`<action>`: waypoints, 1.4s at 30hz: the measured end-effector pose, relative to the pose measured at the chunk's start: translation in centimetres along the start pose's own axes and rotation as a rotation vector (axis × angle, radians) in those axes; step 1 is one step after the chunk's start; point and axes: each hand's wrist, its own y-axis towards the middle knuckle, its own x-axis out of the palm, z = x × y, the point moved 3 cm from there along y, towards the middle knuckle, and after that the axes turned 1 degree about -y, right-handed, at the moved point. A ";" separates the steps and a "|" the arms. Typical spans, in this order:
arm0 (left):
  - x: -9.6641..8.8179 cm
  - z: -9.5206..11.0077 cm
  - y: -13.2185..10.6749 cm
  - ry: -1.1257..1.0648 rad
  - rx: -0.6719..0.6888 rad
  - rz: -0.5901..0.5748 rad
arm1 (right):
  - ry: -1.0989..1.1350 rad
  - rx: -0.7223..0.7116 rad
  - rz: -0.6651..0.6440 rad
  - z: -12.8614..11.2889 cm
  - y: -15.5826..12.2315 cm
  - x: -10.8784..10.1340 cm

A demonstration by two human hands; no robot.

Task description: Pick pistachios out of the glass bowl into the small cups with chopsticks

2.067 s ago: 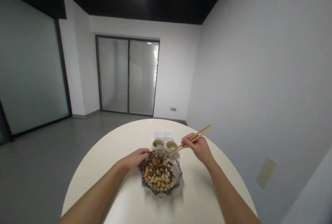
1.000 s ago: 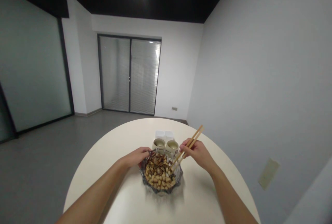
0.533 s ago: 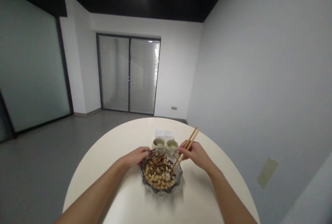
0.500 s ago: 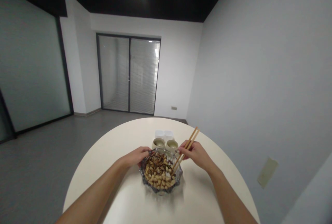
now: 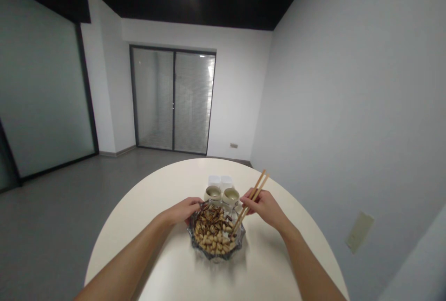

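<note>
A scalloped glass bowl (image 5: 216, 258) holds peanuts in their shells (image 5: 215, 241) at the front and dark-striped seeds or nuts (image 5: 211, 217) behind them. At its left rim is my left hand (image 5: 186, 209), closed on the edge with the thumb over it. My right hand (image 5: 258, 206) grips a pair of wooden chopsticks (image 5: 253, 193), slanting down into the bowl's right side. Their tips are close together among the nuts there; whether they pinch anything is too small to tell. Two small round ceramic cups (image 5: 213, 192) stand just behind the bowl.
Two small white containers (image 5: 220, 180) sit behind the cups on the round cream table (image 5: 167, 273). A white wall (image 5: 348, 82) rises to the right. Glass doors with blinds (image 5: 174, 101) are in the far wall.
The chopsticks have shifted slightly in my right hand, their tips still in the bowl's right side. My left hand and the bowl have stayed in place.
</note>
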 end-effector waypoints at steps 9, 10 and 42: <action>0.0 -0.2 0.1 -0.008 0.014 -0.003 | 0.029 -0.007 -0.006 0.4 0.2 0.3; 0.0 -0.1 0.1 -0.008 0.012 -0.002 | 0.029 -0.005 -0.004 0.4 0.2 0.4; -0.1 -0.9 0.7 -0.006 0.005 -0.006 | 0.100 -0.088 0.179 -1.0 1.2 -1.2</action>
